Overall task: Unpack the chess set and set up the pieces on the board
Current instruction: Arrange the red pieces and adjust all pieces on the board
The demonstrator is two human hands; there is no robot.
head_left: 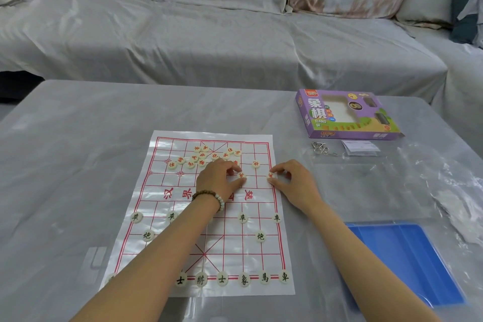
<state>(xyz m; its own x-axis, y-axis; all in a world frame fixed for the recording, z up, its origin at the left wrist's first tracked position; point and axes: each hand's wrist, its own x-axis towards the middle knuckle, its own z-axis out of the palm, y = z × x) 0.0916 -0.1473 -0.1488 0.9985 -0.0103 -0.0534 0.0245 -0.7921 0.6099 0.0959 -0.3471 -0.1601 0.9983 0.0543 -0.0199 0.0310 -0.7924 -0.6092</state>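
While both hands work the far half of the thin white plastic board sheet with red grid lines (209,217), the step is placing red soldiers on their row. Left hand (219,178), beaded bracelet at the wrist, has thumb and fingers closed around a round cream disc with a red character (242,175) near the right-centre file. Right hand (292,180) pinches a second red-marked cream disc (271,175) on the sheet's right edge line.

To do it well: seat each disc dead on a line crossing, character upright for the far player, and press lightly so the glossy sheet doesn't slide or buckle. Probably pull next from the loose cluster of red-marked discs (201,157) heaped near the far palace; one red disc (256,164) sits apart, likely a cannon.

Near side: black-marked discs (243,280) look set in back row, cannons and soldiers.

Hard to tell: left forearm covers the middle black soldier spot and part of the near-left back row; a piece at the near-left corner is blurred. Red characters are too small to read surely. Purple cardboard box (345,115) sits far right, blue plastic tray (407,261) near right, cut off.
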